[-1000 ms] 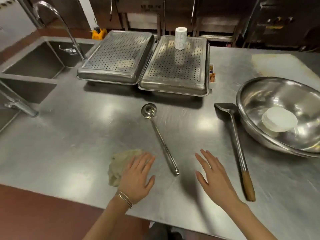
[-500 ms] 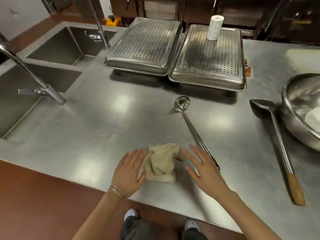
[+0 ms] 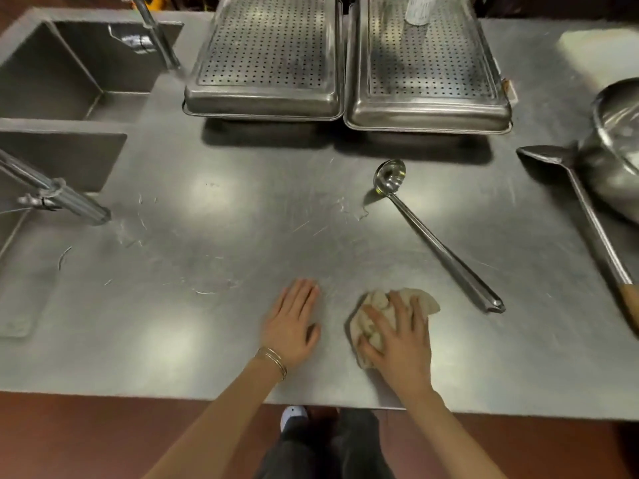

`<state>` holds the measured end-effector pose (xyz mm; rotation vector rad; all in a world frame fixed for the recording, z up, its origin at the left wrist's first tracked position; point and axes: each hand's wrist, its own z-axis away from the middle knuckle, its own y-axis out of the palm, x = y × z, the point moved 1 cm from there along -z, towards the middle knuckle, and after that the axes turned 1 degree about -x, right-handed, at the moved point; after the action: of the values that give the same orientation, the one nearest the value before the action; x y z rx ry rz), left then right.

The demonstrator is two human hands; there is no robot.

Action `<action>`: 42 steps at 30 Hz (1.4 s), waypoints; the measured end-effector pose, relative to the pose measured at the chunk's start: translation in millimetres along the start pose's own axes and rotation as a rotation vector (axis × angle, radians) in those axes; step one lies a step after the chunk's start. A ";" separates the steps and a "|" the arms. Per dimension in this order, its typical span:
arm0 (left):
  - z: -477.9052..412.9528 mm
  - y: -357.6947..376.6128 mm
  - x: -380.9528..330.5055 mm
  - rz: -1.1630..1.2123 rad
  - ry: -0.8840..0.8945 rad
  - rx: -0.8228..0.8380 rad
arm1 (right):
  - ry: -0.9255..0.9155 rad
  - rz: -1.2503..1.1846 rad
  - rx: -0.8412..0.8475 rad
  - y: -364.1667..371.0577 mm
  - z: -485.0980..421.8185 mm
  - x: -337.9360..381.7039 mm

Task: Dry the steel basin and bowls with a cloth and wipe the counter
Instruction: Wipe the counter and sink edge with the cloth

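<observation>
A crumpled beige cloth (image 3: 428, 302) lies on the steel counter (image 3: 214, 236) near its front edge. My right hand (image 3: 397, 337) lies on top of it with fingers spread, pressing it down. My left hand (image 3: 294, 326) rests flat on the bare counter just left of the cloth, not touching it. The large steel basin (image 3: 615, 160) sits at the far right, partly cut off by the frame edge; its inside is mostly out of view.
A steel ladle (image 3: 432, 236) lies diagonally right of the cloth. A long spatula (image 3: 587, 209) with a wooden handle leans by the basin. Two perforated trays (image 3: 266, 57) (image 3: 428, 63) stand at the back, sinks (image 3: 69, 70) and a faucet (image 3: 62, 198) at left.
My right hand has come down onto the cloth, which was lying between both hands. The cloth now sits apart from my left hand. The view has shifted left and down.
</observation>
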<state>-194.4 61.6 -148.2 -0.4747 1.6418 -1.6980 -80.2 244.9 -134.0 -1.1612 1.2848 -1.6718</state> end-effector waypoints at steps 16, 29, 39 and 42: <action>-76.7 12.3 29.7 -0.021 0.076 -0.058 | 0.085 -0.174 -0.115 -10.2 -120.2 -15.5; -77.5 14.0 27.1 0.018 0.052 -0.043 | -0.439 -0.136 0.022 -12.6 -240.4 12.6; -72.6 9.4 29.0 0.067 0.054 -0.048 | -0.241 -0.010 -0.062 -11.7 -240.0 46.6; -63.2 10.6 32.6 0.115 0.039 -0.075 | -0.226 -0.002 -0.087 -6.3 -227.9 42.5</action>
<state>-258.0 83.9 -173.2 -0.3781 1.7314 -1.5753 -309.2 281.2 -140.7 -1.3614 1.2230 -1.4507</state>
